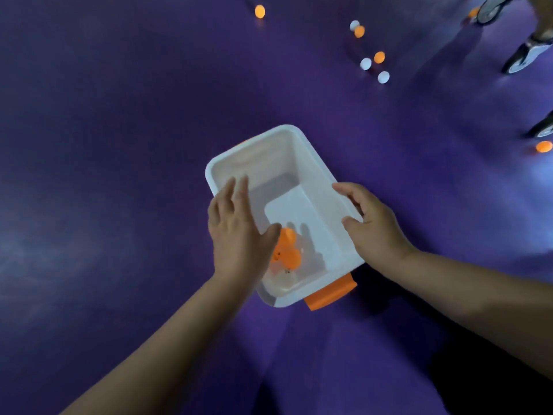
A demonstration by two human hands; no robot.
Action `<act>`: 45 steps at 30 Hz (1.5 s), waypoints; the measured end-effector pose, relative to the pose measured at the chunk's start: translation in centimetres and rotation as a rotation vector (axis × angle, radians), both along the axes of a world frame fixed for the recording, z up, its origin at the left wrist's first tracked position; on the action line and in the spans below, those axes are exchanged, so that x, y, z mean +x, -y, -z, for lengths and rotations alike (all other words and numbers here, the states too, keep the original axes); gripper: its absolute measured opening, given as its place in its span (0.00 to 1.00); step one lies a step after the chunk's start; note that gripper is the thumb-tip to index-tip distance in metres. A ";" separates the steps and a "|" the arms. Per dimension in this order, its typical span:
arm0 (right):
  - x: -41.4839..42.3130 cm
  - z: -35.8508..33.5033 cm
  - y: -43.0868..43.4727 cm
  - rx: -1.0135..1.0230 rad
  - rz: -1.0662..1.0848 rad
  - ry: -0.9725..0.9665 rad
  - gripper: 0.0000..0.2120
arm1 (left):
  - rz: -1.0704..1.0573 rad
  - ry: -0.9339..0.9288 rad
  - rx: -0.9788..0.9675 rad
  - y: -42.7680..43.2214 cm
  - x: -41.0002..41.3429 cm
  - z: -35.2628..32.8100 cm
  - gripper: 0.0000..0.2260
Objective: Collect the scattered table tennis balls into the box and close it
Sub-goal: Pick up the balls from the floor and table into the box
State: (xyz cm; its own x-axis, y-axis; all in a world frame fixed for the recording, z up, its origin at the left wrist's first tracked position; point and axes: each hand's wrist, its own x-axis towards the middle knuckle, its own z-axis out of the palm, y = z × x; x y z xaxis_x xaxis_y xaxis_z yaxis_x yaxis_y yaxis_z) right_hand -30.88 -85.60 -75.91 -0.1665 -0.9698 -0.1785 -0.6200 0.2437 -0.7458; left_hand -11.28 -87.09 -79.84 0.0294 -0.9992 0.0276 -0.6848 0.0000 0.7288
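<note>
A white box (311,163) with orange latches stands open on the purple floor, without its lid. Orange balls (288,250) lie in its near corner, partly hidden by my left hand (239,232), which hovers flat over the box's left side with fingers spread and nothing in it. My right hand (371,226) grips the box's right rim. Scattered balls lie far off: an orange ball (259,11), a white and orange pair (357,28), a group of three (374,65), and an orange ball at the right edge (543,146).
Caster wheels (522,56) of some wheeled furniture stand at the upper right, one more (543,128) just above the right-edge ball. An orange latch (329,293) sticks out from the box's near end.
</note>
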 end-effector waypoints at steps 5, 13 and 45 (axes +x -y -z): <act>-4.3 0.6 4.2 -0.040 0.012 0.017 0.27 | -0.241 -0.199 0.220 4.1 -4.3 0.2 0.44; -13.5 -0.6 8.9 -0.033 0.142 0.063 0.27 | -0.177 -0.395 0.519 9.1 -13.3 -2.2 0.11; -61.3 6.7 18.2 -0.032 0.468 -0.274 0.11 | 0.012 -0.061 0.353 20.8 -53.3 -2.2 0.05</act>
State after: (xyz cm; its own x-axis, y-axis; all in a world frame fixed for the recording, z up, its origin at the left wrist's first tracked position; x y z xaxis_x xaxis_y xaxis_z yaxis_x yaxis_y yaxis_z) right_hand -92.17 -103.82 -82.63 -0.6177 -0.7854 -0.0393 -0.6235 0.5197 -0.5840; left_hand -64.54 -107.86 -77.62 0.0086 -0.9470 -0.3212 -0.6413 -0.2517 0.7249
